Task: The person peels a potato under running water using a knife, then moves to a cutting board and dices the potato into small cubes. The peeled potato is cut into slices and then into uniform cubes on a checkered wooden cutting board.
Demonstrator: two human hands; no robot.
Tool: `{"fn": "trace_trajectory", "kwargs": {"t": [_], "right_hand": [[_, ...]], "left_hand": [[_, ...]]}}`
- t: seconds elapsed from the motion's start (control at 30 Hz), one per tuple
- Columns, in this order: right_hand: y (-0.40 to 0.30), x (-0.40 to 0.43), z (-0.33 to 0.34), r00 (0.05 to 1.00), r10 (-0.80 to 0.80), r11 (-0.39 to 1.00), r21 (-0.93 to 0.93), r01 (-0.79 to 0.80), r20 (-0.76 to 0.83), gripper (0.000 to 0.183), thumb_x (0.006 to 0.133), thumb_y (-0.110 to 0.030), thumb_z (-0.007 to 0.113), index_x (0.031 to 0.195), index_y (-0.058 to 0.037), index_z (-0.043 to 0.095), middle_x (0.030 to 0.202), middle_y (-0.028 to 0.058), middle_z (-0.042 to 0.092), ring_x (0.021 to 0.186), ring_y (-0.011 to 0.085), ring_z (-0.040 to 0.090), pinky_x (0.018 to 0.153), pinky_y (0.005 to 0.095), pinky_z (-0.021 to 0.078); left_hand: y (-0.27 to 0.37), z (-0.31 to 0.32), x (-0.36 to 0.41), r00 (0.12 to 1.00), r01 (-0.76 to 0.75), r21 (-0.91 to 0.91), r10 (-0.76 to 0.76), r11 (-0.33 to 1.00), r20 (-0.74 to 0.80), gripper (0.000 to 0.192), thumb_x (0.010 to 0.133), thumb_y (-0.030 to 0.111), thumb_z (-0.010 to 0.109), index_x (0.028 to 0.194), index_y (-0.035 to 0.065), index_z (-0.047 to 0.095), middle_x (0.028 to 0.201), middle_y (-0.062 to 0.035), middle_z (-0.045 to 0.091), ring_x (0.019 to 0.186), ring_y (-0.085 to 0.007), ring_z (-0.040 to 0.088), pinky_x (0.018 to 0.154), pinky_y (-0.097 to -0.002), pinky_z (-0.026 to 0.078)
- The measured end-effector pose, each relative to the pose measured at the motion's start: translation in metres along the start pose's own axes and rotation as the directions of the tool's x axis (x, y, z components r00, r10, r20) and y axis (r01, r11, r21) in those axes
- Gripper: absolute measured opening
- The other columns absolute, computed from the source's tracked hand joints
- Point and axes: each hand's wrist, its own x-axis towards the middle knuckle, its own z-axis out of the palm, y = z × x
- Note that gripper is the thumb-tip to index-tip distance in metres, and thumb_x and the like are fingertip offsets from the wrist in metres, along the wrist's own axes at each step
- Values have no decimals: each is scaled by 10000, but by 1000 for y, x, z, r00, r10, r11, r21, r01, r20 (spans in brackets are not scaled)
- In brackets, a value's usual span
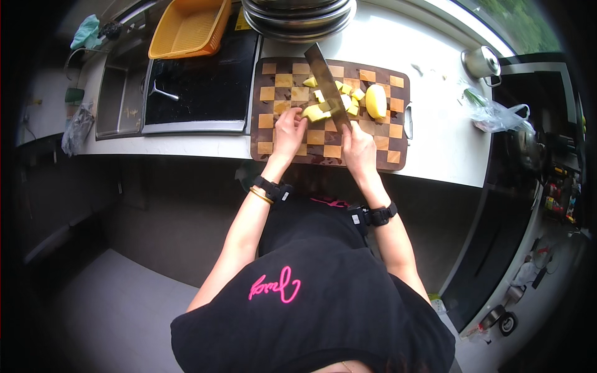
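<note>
A checkered wooden cutting board point(278, 81) lies on the counter. My right hand point(359, 147) grips the handle end of a broad-bladed kitchen knife point(322, 78), its blade slanting up and left over the board. The fingertips of my left hand point(290, 130) rest against a yellow piece, which looks like peeled potato point(313, 113), just left of the blade; the blade partly hides the pieces. Several smaller yellow chunks point(357, 94) lie right of the knife, and a few lie to its left. A larger peeled yellow piece point(376, 101) sits at the board's right side.
An orange plastic basket point(191, 28) stands on the black cooktop point(200, 88), with a steel sink point(120, 93) to the left. Stacked metal pans or bowls point(301, 21) stand behind the board. A lidded metal pot point(482, 63) and a clear plastic bag point(499, 114) lie to the right.
</note>
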Motion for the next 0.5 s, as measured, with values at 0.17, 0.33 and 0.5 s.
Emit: {"fn": "trace_trajectory", "kwargs": {"t": [0.17,0.33,0.5], "right_hand": [[7,4,-3,1000,11,1000,-25,-11,-12,177,973,-181,553,959,-11,602,756,244,643,756,444,638,648,500,499],[11,-5,-5,997,23,996,85,-16,-73,189,980,-188,536,906,-17,569,711,240,624,711,450,624,623,522,490],[22,-17,-33,985,114,985,141,-95,-129,210,991,-199,520,976,-4,597,779,251,653,770,444,644,654,499,502]], "left_hand": [[21,8,11,986,-167,-2,167,986,24,254,829,107,721,1062,31,653,863,-112,594,616,-216,596,616,-347,503],[34,27,31,985,-158,37,155,987,81,205,831,57,679,1030,21,646,956,-157,609,748,-333,623,704,-400,508],[54,47,39,971,-238,-17,239,971,26,253,859,75,657,1104,26,613,1005,-152,602,868,-307,622,771,-404,504]]}}
